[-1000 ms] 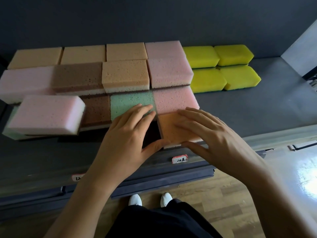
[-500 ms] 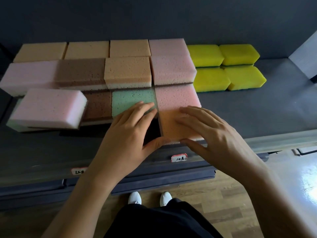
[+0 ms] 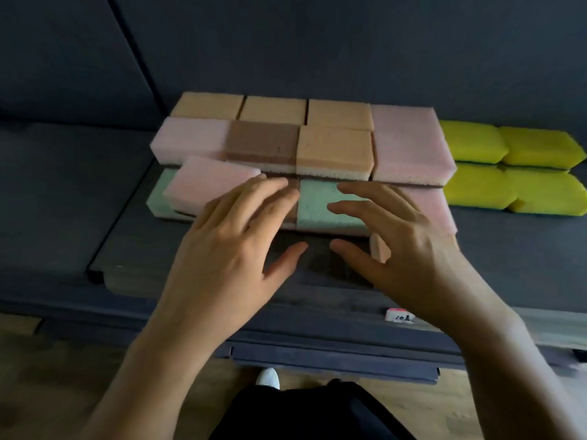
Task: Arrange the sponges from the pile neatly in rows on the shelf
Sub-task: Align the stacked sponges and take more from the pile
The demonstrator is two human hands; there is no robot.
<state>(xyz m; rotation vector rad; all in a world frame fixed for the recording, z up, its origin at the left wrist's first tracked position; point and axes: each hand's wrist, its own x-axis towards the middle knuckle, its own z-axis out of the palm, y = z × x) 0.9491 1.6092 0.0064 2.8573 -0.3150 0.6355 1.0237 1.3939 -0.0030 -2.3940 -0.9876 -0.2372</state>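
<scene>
1. Neither hand held anything: the left hand (image 3: 222, 258) and the right hand (image 3: 409, 258) were spread wide with relaxed fingers, low over the front row. The picture was too blurred to tell if the fingertips touched the foam.
2. On the dark grey shelf (image 3: 508, 249), a mint-green rectangular foam sponge (image 3: 320, 208) lay at 12 o'clock from the hands, between their fingers. A peach-orange foam sponge (image 3: 379, 250) showed only a little under the right palm, at about 4 o'clock from the green one.
3. Much seemed done. The back rows of orange, pink and brown foam sponges (image 3: 333, 150) sat edge to edge, some of them stacked. The yellow rounded sponges (image 3: 508, 166) formed a tidy block at 2 o'clock.
4. Some work was left, in my judgement. A pale pink foam sponge (image 3: 203, 182) at 10 o'clock lay tilted on top of another green one, out of line. The front row looked unfinished, and no pile was in view.
5. A small white tag with a red top (image 3: 398, 315) sat on the shelf edge at 5 o'clock. It read "10" and then a mark I could not read. No brand showed on the sponges.
</scene>
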